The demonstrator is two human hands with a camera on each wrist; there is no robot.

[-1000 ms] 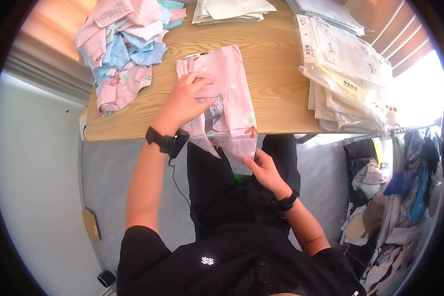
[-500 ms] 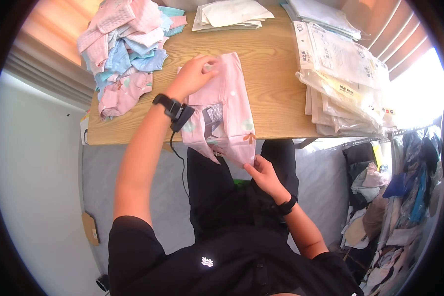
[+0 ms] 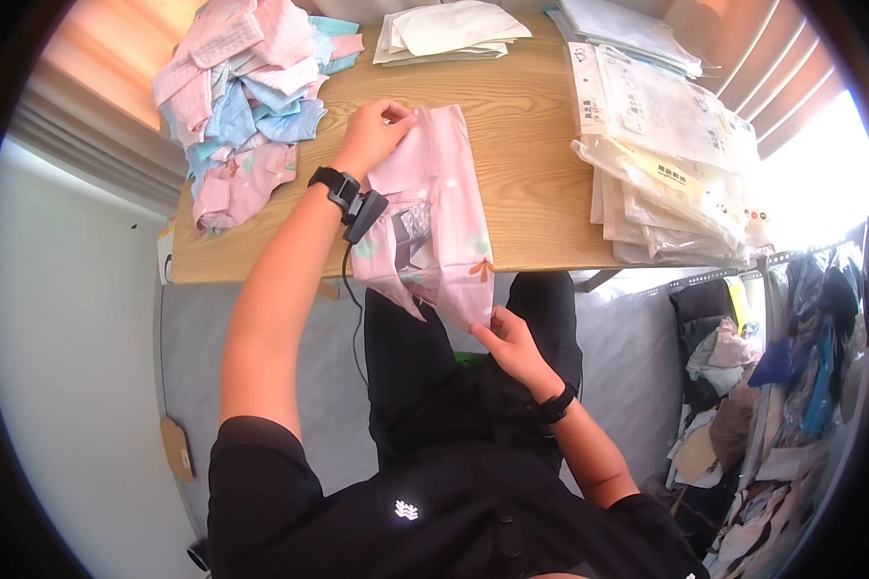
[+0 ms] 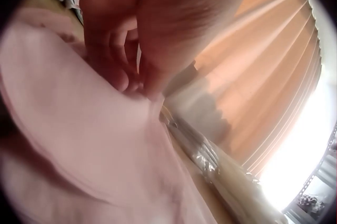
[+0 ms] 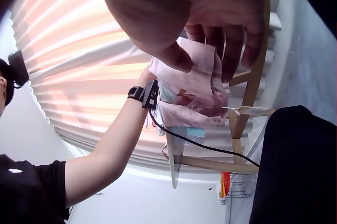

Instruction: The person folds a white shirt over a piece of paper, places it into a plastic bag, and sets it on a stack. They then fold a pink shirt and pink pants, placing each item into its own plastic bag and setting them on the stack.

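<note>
A pink printed cloth garment [image 3: 459,193] lies lengthwise over the table's front edge, its lower end hanging above the person's lap. A grey and white patterned piece [image 3: 413,230] shows through an opening in its middle. The left hand [image 3: 375,137] pinches the upper left part of the cloth; in the left wrist view that hand [image 4: 152,29] holds a fold between thumb and fingers. At the bottom right corner, the right hand [image 3: 514,352] pinches the hem. The right wrist view shows the right hand [image 5: 195,18] over the pink cloth [image 5: 192,71].
Pink and blue garments [image 3: 232,106] are heaped on the table's left side. White sheets [image 3: 449,31] lie at the back. Clear plastic bags [image 3: 671,164] are stacked at the right. A cable [image 3: 357,318] hangs from the left wrist. Clothes [image 3: 792,357] fill a rack at right.
The left hand has moved up along the garment from its middle and now pinches it near the top. The right hand keeps its hold at the lower corner, slightly lower.
</note>
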